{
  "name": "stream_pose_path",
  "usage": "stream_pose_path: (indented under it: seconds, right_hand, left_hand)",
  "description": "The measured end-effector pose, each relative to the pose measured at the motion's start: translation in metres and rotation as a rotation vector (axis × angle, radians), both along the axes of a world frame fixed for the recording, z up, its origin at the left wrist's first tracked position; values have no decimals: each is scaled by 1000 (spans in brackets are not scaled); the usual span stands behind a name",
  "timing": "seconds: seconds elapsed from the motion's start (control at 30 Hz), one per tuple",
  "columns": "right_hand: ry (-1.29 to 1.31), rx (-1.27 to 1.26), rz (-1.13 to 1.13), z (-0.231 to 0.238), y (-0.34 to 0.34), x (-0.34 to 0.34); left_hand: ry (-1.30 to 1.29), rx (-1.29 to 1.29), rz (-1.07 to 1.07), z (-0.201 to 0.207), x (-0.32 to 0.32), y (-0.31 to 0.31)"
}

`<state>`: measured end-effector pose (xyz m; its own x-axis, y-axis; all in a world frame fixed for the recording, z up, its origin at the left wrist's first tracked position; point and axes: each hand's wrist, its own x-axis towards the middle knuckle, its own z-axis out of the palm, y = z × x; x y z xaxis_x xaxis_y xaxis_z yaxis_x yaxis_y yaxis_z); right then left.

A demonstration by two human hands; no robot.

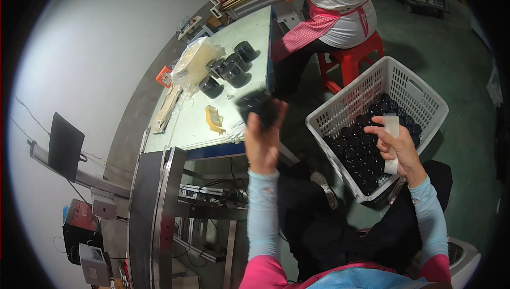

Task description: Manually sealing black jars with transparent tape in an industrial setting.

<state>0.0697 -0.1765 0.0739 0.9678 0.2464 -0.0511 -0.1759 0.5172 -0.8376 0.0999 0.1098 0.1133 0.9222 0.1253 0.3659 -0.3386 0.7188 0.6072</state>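
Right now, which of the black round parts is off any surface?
The blurred black part gripped in the left hand, raised over the table edge. The others sit on the table or fill the white basket.

Pale green table (249,29): black caps (229,68), plastic bag (194,63), tape scraps (214,119).

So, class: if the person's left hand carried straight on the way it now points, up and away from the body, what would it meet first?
Probably the group of black cylinders on the table. The left hand, holding a blurred black part, points that way, though depth is unclear.
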Motion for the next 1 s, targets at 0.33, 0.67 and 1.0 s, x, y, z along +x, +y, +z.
stream_pose_path:
  seconds: [0.33,0.67,1.0]
  right_hand:
    - [105,0,-46,-25,-33,1]
    - [143,-50,-118,-45,-59,12]
    - [180,-79,-209,-57,-84,14]
  left_hand:
    - [327,779,695,-2,90,125]
    - [537,1247,878,-9,140,168]
    - [574,1180,995,-25,185,205]
